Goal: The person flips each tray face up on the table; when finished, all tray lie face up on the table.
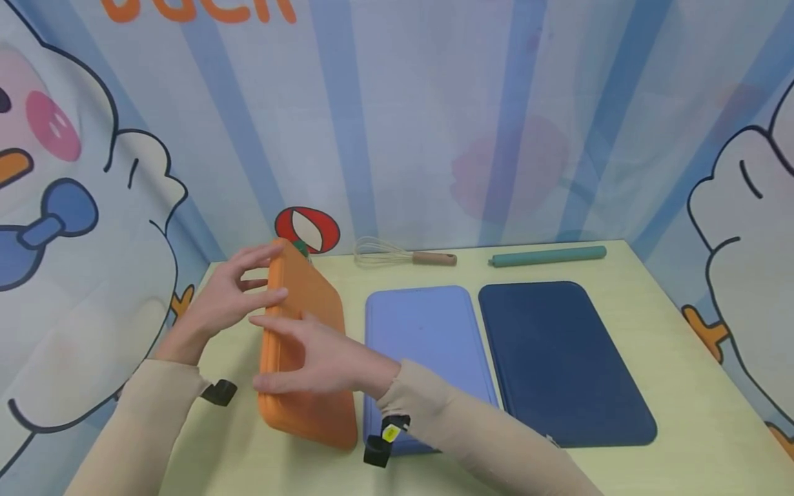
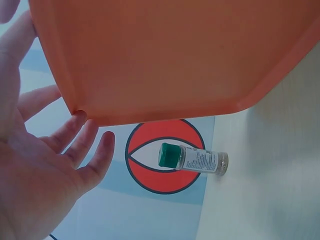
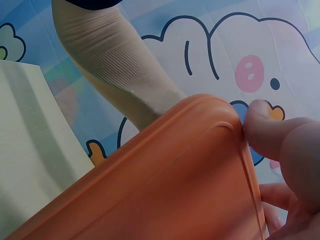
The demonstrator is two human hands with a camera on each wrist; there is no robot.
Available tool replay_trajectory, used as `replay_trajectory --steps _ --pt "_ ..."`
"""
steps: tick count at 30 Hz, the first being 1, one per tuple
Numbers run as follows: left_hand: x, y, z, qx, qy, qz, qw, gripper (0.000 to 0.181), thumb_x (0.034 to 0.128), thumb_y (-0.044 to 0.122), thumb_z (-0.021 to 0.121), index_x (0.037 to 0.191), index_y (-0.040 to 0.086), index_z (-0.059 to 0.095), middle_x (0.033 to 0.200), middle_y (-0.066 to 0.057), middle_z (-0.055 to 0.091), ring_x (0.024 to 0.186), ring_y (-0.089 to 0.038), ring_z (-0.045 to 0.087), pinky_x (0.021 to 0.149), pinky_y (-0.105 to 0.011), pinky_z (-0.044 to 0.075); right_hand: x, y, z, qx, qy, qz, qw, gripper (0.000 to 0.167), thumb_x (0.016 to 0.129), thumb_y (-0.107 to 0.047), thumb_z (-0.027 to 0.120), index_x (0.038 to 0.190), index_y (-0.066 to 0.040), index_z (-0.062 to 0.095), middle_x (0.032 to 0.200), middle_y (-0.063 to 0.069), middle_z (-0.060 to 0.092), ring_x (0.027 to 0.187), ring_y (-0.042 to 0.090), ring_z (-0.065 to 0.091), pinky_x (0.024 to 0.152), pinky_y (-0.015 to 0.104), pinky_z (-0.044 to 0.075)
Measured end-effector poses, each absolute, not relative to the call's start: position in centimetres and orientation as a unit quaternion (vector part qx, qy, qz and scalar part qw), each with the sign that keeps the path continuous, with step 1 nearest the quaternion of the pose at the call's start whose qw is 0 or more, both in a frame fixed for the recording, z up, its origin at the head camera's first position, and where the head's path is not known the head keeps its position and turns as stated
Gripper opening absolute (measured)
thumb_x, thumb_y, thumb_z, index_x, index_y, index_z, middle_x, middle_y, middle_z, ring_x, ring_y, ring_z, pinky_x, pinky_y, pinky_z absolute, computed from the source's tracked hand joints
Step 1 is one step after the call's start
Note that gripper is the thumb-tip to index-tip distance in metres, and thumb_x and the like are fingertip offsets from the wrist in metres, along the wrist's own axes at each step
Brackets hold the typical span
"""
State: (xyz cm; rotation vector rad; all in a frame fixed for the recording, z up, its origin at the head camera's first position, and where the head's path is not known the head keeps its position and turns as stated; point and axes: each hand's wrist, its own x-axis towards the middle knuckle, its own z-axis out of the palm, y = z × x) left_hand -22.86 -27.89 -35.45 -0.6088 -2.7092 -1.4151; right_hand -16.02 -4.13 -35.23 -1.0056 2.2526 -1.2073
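Note:
An orange tray (image 1: 316,303) is tilted up on its side at the left of the table. My left hand (image 1: 226,296) grips its upper edge toward the far corner, and in the left wrist view the fingertips (image 2: 77,120) meet that corner beside the hollow, rimmed face. Nearer me, my right hand (image 1: 329,358) holds the same edge, thumb and fingers spread along it. In the right wrist view, the thumb (image 3: 260,125) presses the tray's rim. Whether its lower edge touches the table cannot be told.
A lavender tray (image 1: 422,331) and a navy tray (image 1: 558,358) lie flat to the right. Along the back are a whisk (image 1: 434,258) and a green rod (image 1: 548,256). A green-capped spice jar (image 2: 200,160) stands behind the orange tray, against the printed curtain (image 1: 422,124).

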Motion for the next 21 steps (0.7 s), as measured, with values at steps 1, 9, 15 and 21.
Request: replay_trajectory --steps 1,9,15,21 --pt "-22.9 -27.8 -35.4 -0.197 -0.869 -0.455 0.013 0.072 0.0966 0.019 0.078 0.161 0.019 0.046 0.161 -0.009 0.043 0.135 -0.029 0.042 0.111 -0.064 0.043 -16.0 -4.1 -35.2 -0.356 0.807 -0.428 0.198 0.077 0.096 -0.054 0.070 0.163 -0.044 0.034 0.170 -0.002 0.031 0.160 0.033 0.017 0.123 0.056 0.032" --pt "-22.9 -27.4 -35.2 -0.203 -0.865 -0.459 0.015 0.072 0.0959 0.017 0.078 0.161 0.015 0.046 0.164 -0.010 0.039 0.142 -0.033 0.043 0.111 -0.066 0.043 -16.2 -4.0 -35.2 -0.360 0.809 -0.437 0.159 0.062 0.093 -0.055 0.074 0.149 -0.037 0.054 0.153 -0.008 0.049 0.142 0.014 0.043 0.112 0.039 0.044" --pt "-23.0 -26.9 -35.2 -0.209 -0.863 -0.460 0.008 0.070 0.0984 0.019 0.075 0.161 0.014 0.044 0.166 -0.008 0.035 0.146 -0.035 0.039 0.112 -0.067 0.041 -16.2 -4.2 -35.4 -0.359 0.808 -0.453 0.116 0.051 0.093 -0.053 0.075 0.138 -0.031 0.061 0.144 -0.008 0.055 0.131 0.007 0.050 0.108 0.032 0.045" --pt "-23.2 -26.7 -35.5 -0.244 -0.855 -0.459 -0.006 0.071 0.1013 0.016 0.069 0.165 0.017 0.038 0.170 -0.004 0.033 0.153 -0.030 0.033 0.115 -0.061 0.043 -15.8 -4.2 -35.2 -0.344 0.810 -0.464 0.107 0.050 0.092 -0.053 0.075 0.133 -0.030 0.060 0.140 -0.010 0.056 0.129 0.006 0.052 0.106 0.034 0.048"
